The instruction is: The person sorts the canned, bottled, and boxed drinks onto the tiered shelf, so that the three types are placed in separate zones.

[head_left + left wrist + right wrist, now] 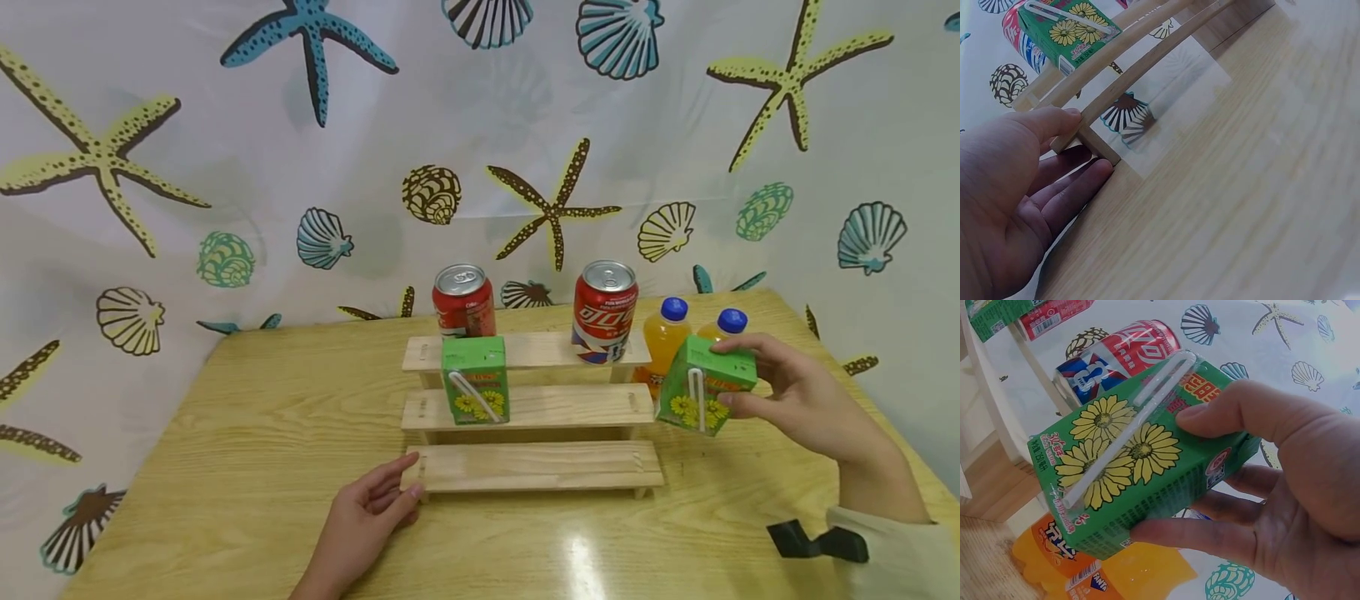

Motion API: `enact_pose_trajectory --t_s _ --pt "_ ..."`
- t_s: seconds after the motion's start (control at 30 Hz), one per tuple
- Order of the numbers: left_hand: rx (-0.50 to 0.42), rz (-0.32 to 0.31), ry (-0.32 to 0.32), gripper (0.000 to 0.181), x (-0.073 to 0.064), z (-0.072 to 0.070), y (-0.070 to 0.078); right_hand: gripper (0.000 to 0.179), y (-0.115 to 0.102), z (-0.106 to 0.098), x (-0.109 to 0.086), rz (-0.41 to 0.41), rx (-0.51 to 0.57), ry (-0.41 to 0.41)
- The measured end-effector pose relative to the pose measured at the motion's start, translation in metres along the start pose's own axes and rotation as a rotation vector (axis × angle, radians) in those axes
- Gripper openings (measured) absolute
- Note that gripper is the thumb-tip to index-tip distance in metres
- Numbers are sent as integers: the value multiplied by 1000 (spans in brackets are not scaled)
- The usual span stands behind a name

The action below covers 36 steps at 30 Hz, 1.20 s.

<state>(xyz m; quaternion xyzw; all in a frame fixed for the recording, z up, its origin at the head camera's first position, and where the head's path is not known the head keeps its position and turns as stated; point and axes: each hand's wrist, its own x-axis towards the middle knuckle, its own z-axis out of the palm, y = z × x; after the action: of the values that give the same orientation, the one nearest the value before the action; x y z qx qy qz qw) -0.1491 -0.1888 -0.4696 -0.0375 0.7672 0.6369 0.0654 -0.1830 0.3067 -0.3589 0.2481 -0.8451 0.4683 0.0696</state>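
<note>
In the head view my right hand [802,400] grips a green juice box [705,387] with yellow flowers and a white straw, just right of the wooden step rack [532,467]. The thumb lies on the straw side and the fingers go round the back in the right wrist view. My left hand [367,521] holds the front left end of the rack's lowest step, thumb on top and fingers at the leg [1100,147]. A second green juice box [476,381] stands upright at the left of the middle step.
Two red cola cans, a left can [463,302] and a right can [604,312], stand on the top step. Behind the held box are two orange soda bottles with blue caps, one nearer bottle [664,337] and one partly hidden bottle [723,323]. A patterned cloth [375,150] hangs behind the table [285,417].
</note>
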Motion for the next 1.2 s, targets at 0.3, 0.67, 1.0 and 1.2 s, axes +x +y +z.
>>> enact_pose_trajectory --t_s 0.3,0.67,1.0,1.2 --pt "18 8 6 46 -1 0 0 54 -12 0 10 -52 -8 19" --pt "-4 35 -4 45 -2 1 1 50 -20 11 21 -74 10 -3" --pt "2 33 8 45 -2 0 0 52 -20 23 27 -73 59 -31" --pt "9 31 4 45 -1 -1 -2 51 -20 33 33 -95 63 -45"
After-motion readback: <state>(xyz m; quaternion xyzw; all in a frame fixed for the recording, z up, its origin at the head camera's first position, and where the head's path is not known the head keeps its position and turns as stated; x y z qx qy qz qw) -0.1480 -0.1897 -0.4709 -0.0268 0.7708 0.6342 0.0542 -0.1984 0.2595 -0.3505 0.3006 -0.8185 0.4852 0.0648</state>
